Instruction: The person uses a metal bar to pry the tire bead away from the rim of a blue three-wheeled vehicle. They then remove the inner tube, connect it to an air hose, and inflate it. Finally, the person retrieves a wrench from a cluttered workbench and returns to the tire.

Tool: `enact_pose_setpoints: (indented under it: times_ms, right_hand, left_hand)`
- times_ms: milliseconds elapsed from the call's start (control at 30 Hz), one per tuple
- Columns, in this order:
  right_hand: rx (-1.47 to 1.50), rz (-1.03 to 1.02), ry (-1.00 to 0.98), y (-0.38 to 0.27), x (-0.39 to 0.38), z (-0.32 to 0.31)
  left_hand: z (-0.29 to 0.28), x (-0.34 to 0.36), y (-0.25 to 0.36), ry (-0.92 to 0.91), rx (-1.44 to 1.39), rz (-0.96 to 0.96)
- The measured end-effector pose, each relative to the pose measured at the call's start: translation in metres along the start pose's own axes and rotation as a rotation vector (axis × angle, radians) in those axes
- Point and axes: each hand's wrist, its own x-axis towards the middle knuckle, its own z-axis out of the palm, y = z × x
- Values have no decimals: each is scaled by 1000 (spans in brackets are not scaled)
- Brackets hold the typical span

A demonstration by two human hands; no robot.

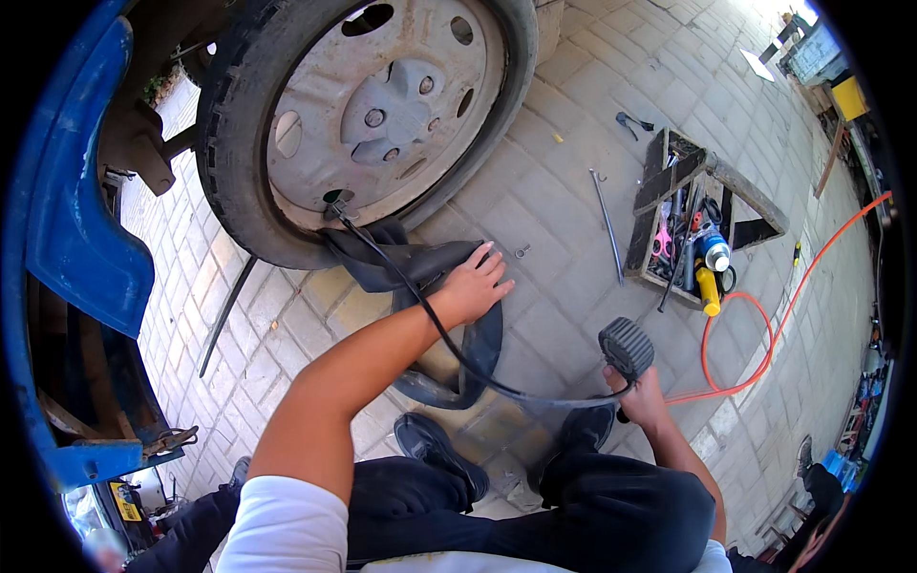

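A worn truck tyre on a pale steel wheel [387, 119] stands upright at the upper left. Black inner tube [485, 334] hangs from its lower edge and lies in a loop on the paving. My left hand [466, 289] rests on top of that tube with its fingers stretched out. At the right, my right hand [645, 396] is wrapped round a tyre inflator [627, 346] with a ribbed round gauge. From it a black hose [458, 355] runs across in front of my left forearm to the wheel rim's lower part. The orange air line [731, 390] trails from the inflator to the right.
An open toolbox [669, 224] of tools stands at the right, with a long metal rod [607, 227] and pliers [632, 124] near it. A small bolt-like piece [522, 251] lies by my left hand. Blue vehicle bodywork [81, 181] fills the left. Other people's legs show at both lower sides.
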Motion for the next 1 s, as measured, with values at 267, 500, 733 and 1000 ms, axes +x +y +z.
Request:
enact_pose_setpoints:
  times_ms: [267, 500, 733, 1000]
  right_hand:
    - [136, 53, 60, 21, -9, -9]
    - [156, -11, 143, 28, 16, -19]
    - [-26, -70, 195, -9, 44, -9]
    - [178, -76, 209, 20, 51, -3]
  left_hand:
    - [-8, -20, 39, -200, -42, 198]
    - [-112, -123, 84, 138, -253, 104]
    - [-160, -229, 67, -81, -296, -200]
    - [-188, -307, 75, 242, -224, -512]
